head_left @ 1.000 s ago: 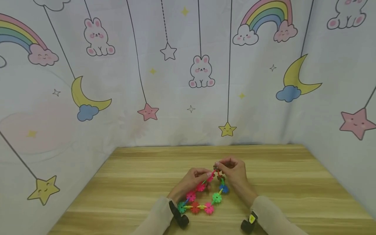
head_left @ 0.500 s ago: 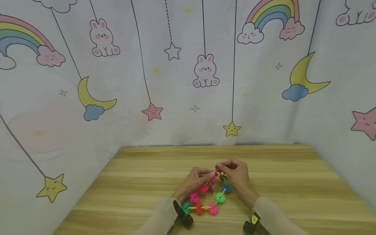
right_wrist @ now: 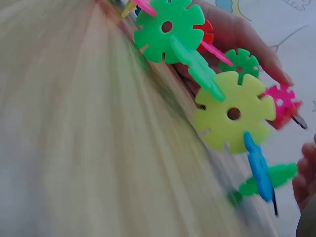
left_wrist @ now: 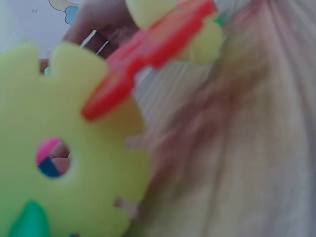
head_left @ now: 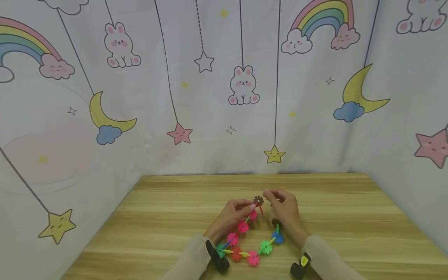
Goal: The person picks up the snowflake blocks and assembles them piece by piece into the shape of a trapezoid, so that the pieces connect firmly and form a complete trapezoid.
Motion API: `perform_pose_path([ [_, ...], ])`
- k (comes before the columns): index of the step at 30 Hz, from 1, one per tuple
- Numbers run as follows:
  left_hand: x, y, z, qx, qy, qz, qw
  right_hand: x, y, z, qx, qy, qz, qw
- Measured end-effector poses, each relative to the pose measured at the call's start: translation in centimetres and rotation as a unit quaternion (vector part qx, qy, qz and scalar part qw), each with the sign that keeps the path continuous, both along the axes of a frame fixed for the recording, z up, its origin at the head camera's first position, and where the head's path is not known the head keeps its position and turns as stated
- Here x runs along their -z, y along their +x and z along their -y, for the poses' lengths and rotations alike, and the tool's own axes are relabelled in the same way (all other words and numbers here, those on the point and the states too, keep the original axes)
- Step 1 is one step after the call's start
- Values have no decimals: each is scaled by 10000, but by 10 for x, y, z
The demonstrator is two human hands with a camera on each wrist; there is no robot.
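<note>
A chain of notched plastic snowflake discs in several colours lies in a curve on the table, between my forearms. My left hand pinches its upper left end, close to a brown snowflake disc and a red disc seen edge-on. My right hand is just right of that brown disc, fingers bent, with nothing visible between them. The chain's other end, a dark brown disc, lies below my right hand, apart from the first end. In the left wrist view a yellow disc looms close.
The wood-grain table reaches back to a white printed curtain, which also hangs along both sides. A black wrist camera sits on each sleeve, near the chain's lower part.
The loop has come apart at the top right. Its right part has dropped down and right onto the table, and my right hand has let go of the brown disc.
</note>
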State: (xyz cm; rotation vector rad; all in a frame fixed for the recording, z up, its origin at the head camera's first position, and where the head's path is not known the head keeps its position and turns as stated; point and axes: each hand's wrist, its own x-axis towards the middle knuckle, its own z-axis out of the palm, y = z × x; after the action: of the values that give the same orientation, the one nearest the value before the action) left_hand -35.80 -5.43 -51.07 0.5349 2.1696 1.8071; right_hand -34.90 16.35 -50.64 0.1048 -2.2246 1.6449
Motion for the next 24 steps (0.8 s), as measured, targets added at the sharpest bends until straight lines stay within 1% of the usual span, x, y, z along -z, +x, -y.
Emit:
perform_pose_path([
  [1, 0, 0, 0, -92, -29, -8, 10000, 0, 1, -5, 152, 351, 40, 9993],
  [3, -1, 1, -1, -252, -82, -38, 9996, 0, 6, -15, 312, 1009, 220, 9942],
  [4, -1, 0, -1, -329, -84, -46, 9994, 1, 10, -20, 360, 1380, 338, 9892],
  [6, -2, 0, -1, -426, -63, -99, 9990, 1, 18, -28, 411, 2120, 490, 9752],
  [8, -2, -1, -1, -463, -20, -158, 9988, 1, 26, -34, 289, 2507, 662, 9654],
  [10, -2, -3, 0, -455, 125, -201, 9987, 1, 33, -34, 153, 2731, 659, 9596],
  [11, -2, -3, 1, -421, 202, -223, 9987, 1, 35, -33, 63, 2776, 661, 9584],
  [14, -1, -3, 3, -318, 370, -302, 9984, 2, 39, -27, -278, 2707, 699, 9597],
  [15, -1, -3, 4, -277, 397, -325, 9983, 3, 40, -25, -379, 2614, 696, 9620],
  [17, 1, -2, 6, -199, 410, -354, 9983, 5, 40, -22, -596, 2266, 742, 9693],
  [20, 3, -2, 6, -117, 411, -463, 9980, 6, 40, -20, -852, 1588, 764, 9807],
  [22, 3, -2, 5, -43, 483, -526, 9974, 7, 39, -19, -987, 1197, 727, 9852],
  [24, 3, -2, 5, 16, 530, -598, 9968, 7, 39, -19, -1085, 997, 583, 9874],
])
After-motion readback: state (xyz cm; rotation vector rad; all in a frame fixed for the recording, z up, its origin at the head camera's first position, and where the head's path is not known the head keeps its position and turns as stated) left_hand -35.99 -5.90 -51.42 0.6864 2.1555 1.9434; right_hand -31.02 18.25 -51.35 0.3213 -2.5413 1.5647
